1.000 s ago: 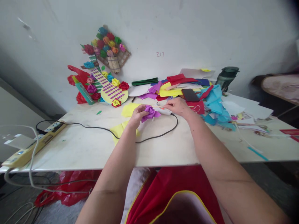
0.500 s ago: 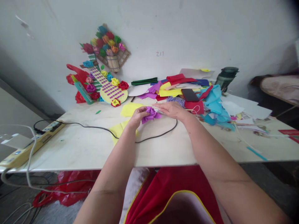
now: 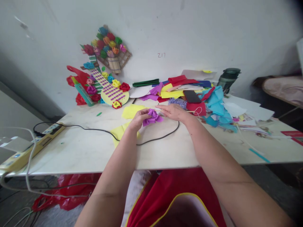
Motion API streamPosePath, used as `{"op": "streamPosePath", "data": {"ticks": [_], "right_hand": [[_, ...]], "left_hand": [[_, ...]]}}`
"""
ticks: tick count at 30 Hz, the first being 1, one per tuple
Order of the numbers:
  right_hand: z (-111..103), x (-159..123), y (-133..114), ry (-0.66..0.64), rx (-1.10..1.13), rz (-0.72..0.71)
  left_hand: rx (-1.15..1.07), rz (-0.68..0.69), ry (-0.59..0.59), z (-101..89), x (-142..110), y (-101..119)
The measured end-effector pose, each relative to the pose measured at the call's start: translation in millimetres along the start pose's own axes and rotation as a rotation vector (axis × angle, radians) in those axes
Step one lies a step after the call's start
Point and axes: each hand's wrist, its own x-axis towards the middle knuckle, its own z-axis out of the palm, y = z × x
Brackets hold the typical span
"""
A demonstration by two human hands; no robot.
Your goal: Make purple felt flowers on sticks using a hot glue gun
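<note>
A purple crepe-paper flower [image 3: 153,117] with ruffled folds is pinched in the fingers of my left hand [image 3: 140,119]. Just to its right, my right hand [image 3: 174,112] is palm down, its fingers extended together over a thin pale stick [image 3: 190,111]. The stick shows on both sides of that hand, one end close to the flower; the hand hides its middle. A black cable [image 3: 163,137] loops under my left arm and runs up to my right hand, where its end is hidden. Yellow paper sheets [image 3: 130,111] lie beside and under my left hand and arm.
A yellow power strip [image 3: 47,135] sits at the left. A guitar-shaped craft [image 3: 112,90] with paper flowers and a glue bottle [image 3: 84,94] stand at the back. Coloured paper, a phone [image 3: 192,96], and a dark bottle [image 3: 228,78] are at the back right.
The view has shifted very slightly. Both hands keep nearly the same place, and the purple flower is turned a little in my left hand.
</note>
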Motion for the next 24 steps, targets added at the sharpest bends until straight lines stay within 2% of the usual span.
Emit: {"op": "streamPosePath", "data": {"ticks": [10,24], "right_hand": [[3,1,0,-0.031,0.077,-0.063],[11,5,-1,0.002,0.269,-0.103]], "left_hand": [[-0.001,-0.053,-0.009,2.3,-1,1],[0.011,-0.005,-0.062,4.1,-2,2]]}}
